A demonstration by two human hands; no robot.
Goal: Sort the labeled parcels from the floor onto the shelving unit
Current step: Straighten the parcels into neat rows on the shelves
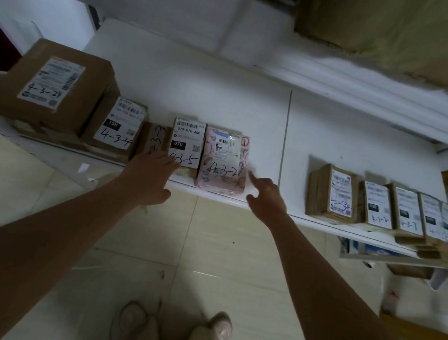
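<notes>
While the open left hand (149, 175) touches a box (188, 139), right hand (267, 198) points.

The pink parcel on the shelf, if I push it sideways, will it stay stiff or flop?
The pink parcel looks like a wrinkled plastic mailer, so it would probably give under pressure rather than move as a stiff block. It stands on edge against the white-labelled box, so it may tip once pushed away. The film looks glossy, perhaps slippery.

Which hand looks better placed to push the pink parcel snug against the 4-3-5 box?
Probably the right hand: its forefinger is at the free outer edge of the pink parcel. The left hand lies by the 4-3-5 box, the wrong side for pushing.
</notes>
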